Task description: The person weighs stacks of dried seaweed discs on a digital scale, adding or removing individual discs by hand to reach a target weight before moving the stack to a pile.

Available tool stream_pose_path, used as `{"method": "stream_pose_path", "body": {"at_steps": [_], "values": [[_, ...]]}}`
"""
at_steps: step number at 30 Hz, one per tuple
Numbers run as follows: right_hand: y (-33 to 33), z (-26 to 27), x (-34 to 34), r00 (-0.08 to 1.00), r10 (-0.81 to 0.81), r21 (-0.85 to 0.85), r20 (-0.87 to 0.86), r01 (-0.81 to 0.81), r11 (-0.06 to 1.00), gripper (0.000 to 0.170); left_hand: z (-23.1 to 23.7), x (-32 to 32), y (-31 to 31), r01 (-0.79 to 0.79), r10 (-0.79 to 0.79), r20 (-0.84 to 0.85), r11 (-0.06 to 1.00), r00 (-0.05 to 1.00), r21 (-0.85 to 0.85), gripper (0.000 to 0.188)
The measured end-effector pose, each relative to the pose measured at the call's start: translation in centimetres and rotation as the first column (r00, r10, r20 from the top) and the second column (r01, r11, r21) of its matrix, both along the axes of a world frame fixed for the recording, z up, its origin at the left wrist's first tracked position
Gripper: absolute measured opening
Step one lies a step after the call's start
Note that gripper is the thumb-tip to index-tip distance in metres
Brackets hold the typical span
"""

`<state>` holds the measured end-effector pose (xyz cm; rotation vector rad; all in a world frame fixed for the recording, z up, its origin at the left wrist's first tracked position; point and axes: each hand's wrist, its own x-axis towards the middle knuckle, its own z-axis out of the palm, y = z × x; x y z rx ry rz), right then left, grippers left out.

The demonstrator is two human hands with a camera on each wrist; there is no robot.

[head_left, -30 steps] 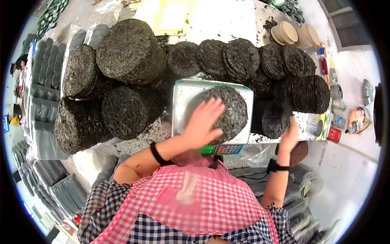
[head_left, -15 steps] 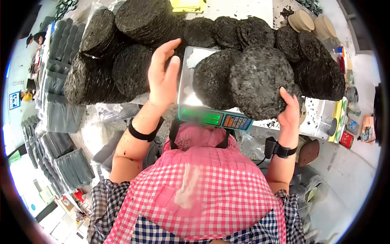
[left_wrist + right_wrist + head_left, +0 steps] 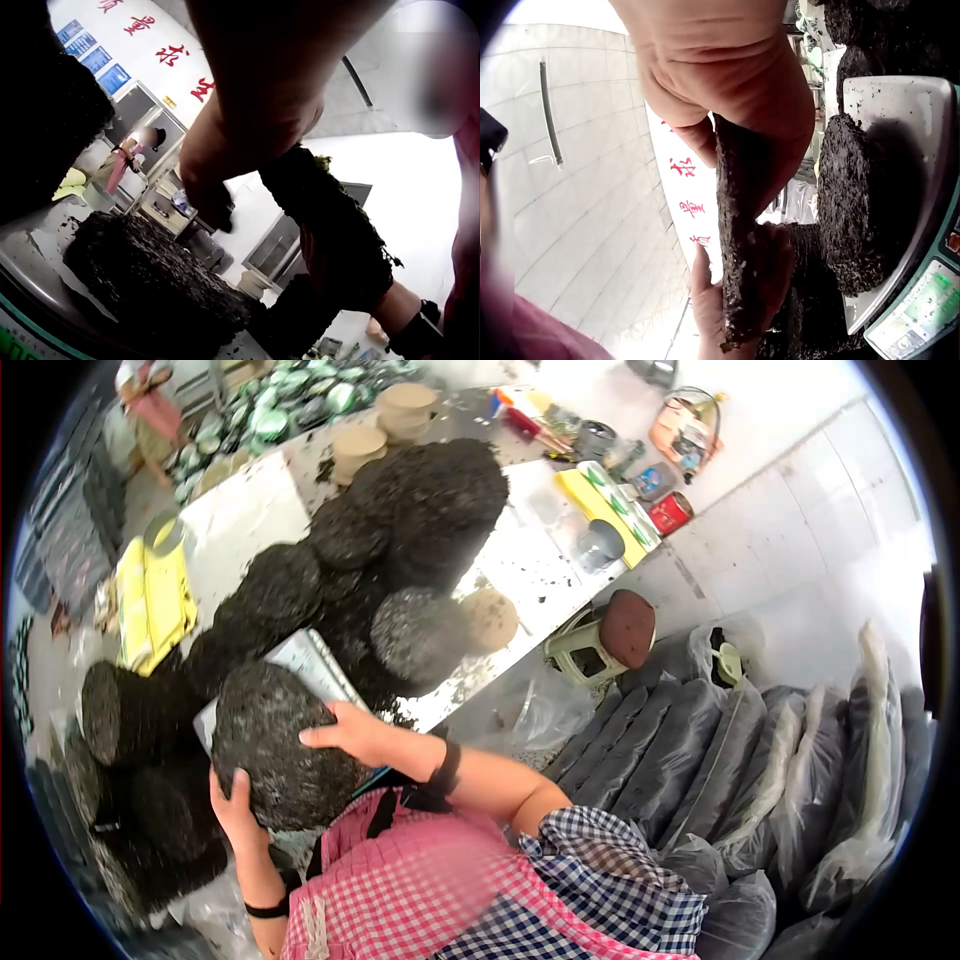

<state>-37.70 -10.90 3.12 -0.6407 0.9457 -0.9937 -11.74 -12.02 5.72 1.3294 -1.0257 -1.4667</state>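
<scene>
"Holding what, and with how much room?"

"Space first: the table (image 3: 535,555) stretches toward two o'clock, a bare patch beyond the dark piles (image 3: 440,510) at one. More big stacks (image 3: 165,810) crowd close at eight to nine. The scale (image 3: 318,662) shows its edge around twelve; a second stack (image 3: 844,202) sits on it, apart from mine."

"And yours?"

"My flaky dark stack (image 3: 280,760) lies before the scale, tilted, broad roundish face toward the head camera, slightly longest from eleven to five. Seen from my right wrist, its narrow edge runs twelve to six. My left hand (image 3: 236,815) clasps it near half past seven, my right hand (image 3: 360,734) near three, both spread across its thickness, thumbs (image 3: 318,737) on its face."
</scene>
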Motion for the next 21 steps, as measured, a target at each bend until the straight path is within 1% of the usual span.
{"method": "stream_pose_path", "body": {"at_steps": [2, 4, 5, 6, 8, 9, 10, 12, 14, 16, 17, 20, 21], "values": [[1.3, -1.2, -2.3, 0.993, 0.022, -0.093, 0.114, -0.011, 0.996, 0.066, -0.9, -0.9, 0.5, 0.085, -0.054, 0.216, 0.987, 0.975, -0.137, 0.045], [2.3, -2.5, -4.5, 0.988, 0.03, -0.186, 0.152, -0.001, 0.982, 0.07, -1.0, -2.6, 1.1, 0.074, -0.051, 0.165, 0.988, 0.985, -0.137, 0.047], [2.8, -2.9, -5.4, 0.948, 0.048, -0.164, 0.315, 0.004, 0.986, 0.071, -1.6, -3.2, 1.1, 0.078, -0.057, 0.148, 0.987, 0.987, -0.143, 0.05], [3.4, -2.8, -6.3, 0.917, 0.045, -0.178, 0.396, 0.029, 0.984, 0.068, -1.3, -4.3, 1.1, 0.079, -0.059, 0.142, 0.987, 0.988, -0.141, 0.051], [3.8, -3.4, -7.3, 0.896, -0.014, -0.105, 0.444, 0.068, 0.992, 0.062, -0.6, -6.7, 1.3, 0.075, -0.058, 0.127, 0.988, 0.99, -0.134, 0.054], [3.9, -3.7, -7.6, 0.897, -0.033, -0.109, 0.441, 0.091, 0.99, 0.058, -0.7, -7.3, 1.2, 0.093, -0.073, 0.153, 0.987, 0.986, -0.133, 0.06], [4.0, -4.1, -7.8, 0.898, -0.051, -0.113, 0.437, 0.111, 0.987, 0.053, -0.6, -7.9, 1.0, 0.104, -0.079, 0.179, 0.986, 0.981, -0.133, 0.06], [3.9, -4.2, -8.8, 0.918, -0.046, -0.122, 0.393, 0.102, 0.987, 0.045, 0.0, -9.1, 0.6, 0.119, -0.086, 0.226, 0.984, 0.97, -0.136, 0.062], [3.8, -3.7, -9.7, 0.923, -0.046, -0.115, 0.382, 0.097, 0.989, 0.046, 0.3, -10.0, 0.6, 0.113, -0.084, 0.22, 0.986, 0.972, -0.125, 0.062], [3.7, -4.2, -9.9, 0.911, -0.04, -0.136, 0.411, 0.105, 0.985, 0.048, 0.5, -10.4, 0.5, 0.106, -0.078, 0.21, 0.986, 0.975, -0.126, 0.063], [3.6, -4.5, -10.0, 0.905, -0.038, -0.146, 0.425, 0.11, 0.983, 0.049, 0.7, -10.6, 0.4, 0.134, -0.092, 0.272, 0.981, 0.958, -0.139, 0.065], [4.0, -4.9, -11.0, 0.874, -0.032, -0.126, 0.486, 0.106, 0.986, 0.044, 2.3, -12.7, 0.8, 0.101, -0.073, 0.293, 0.991, 0.953, -0.083, 0.066], [4.1, -4.8, -11.6, 0.813, -0.002, -0.132, 0.583, 0.096, 0.987, 0.047, 2.1, -12.7, 0.7, 0.124, -0.095, 0.29, 0.989, 0.952, -0.083, 0.067]]}}
